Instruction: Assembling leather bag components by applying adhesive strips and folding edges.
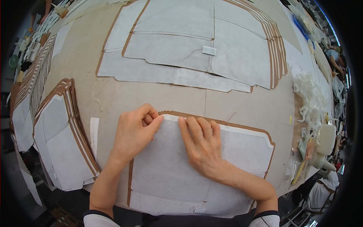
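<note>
A pale grey fabric panel (170, 159) with brown edges lies flat in front of me, and a narrow white strip (242, 131) runs along its far edge. At the panel's far left corner my left hand (137, 130) is closed, thumb and forefinger pinching the end of the strip. My right hand (202, 142) rests palm down on the panel, its slightly bent fingers spread and their tips on the strip, just right of the left hand. Near the panel's front edge lies a small white tag (199, 210) with a thread.
Beyond my hands lies a fanned stack of similar panels (170, 49) with a small white tag (209, 50). Another stack (60, 128) sits at the left table edge. To the right are white scraps (308, 90) and a white plastic bottle (326, 140). Other people are at the far right.
</note>
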The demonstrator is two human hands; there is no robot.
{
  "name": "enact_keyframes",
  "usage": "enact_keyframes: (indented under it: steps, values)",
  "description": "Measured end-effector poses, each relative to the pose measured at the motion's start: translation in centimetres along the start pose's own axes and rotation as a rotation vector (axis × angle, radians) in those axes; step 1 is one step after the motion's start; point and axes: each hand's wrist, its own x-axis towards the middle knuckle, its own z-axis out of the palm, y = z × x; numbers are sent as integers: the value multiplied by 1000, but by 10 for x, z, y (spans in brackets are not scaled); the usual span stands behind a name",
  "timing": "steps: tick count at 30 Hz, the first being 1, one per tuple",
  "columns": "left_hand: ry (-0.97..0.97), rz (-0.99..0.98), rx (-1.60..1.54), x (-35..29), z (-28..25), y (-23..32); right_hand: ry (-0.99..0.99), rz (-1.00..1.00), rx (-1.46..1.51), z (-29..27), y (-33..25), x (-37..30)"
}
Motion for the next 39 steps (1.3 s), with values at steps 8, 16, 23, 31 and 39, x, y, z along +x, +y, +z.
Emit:
enact_keyframes:
  steps: [8, 16, 23, 31, 39]
  values:
    - [3, 43, 51, 0, 0, -2, 53, -59, 54, 18, -10, 15]
    - [-33, -74, -94, -24, -21, -10, 22, -44, 171, 20, -7, 15]
    - [56, -133, -321, -38, -20, -26, -28, -62, 145, 15, -10, 21]
    - [94, -139, -215, -36, -18, -25, -45, -99, 130, 17, -8, 21]
    - [104, -151, -202, -33, -16, -25, 2, -177, 71, 21, -10, 24]
